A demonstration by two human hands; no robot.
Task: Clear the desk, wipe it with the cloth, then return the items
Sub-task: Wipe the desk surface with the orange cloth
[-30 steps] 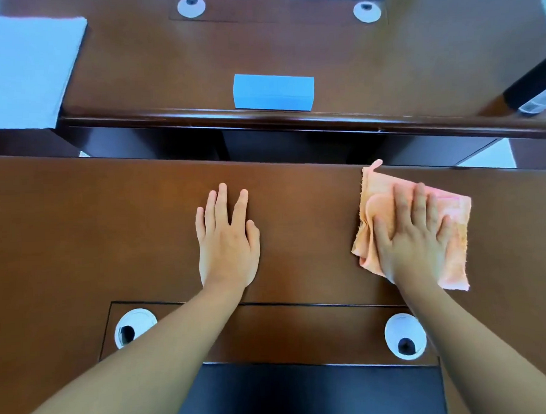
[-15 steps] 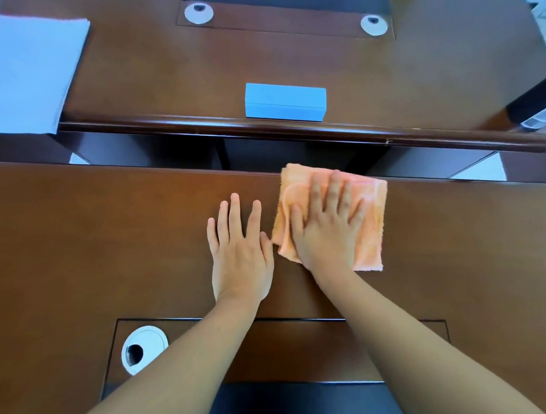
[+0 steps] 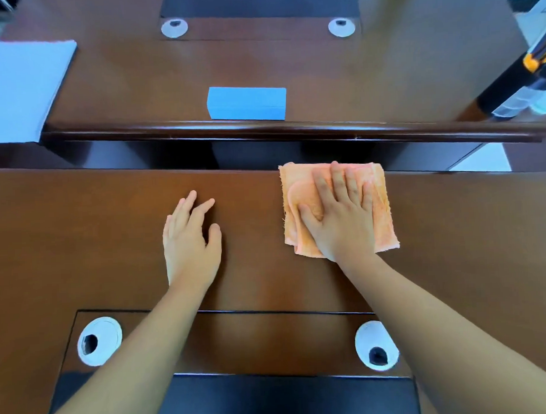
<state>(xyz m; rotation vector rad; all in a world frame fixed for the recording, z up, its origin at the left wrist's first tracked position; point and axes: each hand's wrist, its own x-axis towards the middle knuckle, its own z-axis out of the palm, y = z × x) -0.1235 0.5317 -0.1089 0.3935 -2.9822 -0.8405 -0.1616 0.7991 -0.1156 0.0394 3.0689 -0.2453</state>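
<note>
A folded orange cloth lies on the brown desk, close to its far edge. My right hand presses flat on the cloth with fingers spread. To its left, my left hand rests on the bare desk top, holding nothing, its fingers loosely apart. On the neighbouring desk behind sit a blue box near the front rim and a stack of white paper at the far left.
A dark gap separates my desk from the one behind. Two white cable grommets sit in a recessed panel near me. A black cylinder with an orange band and clear containers stand at the far right.
My right hand slid the cloth left until it touched my left hand, then back right and toward the far edge. My left hand stayed in place, its fingers now slightly curled.
</note>
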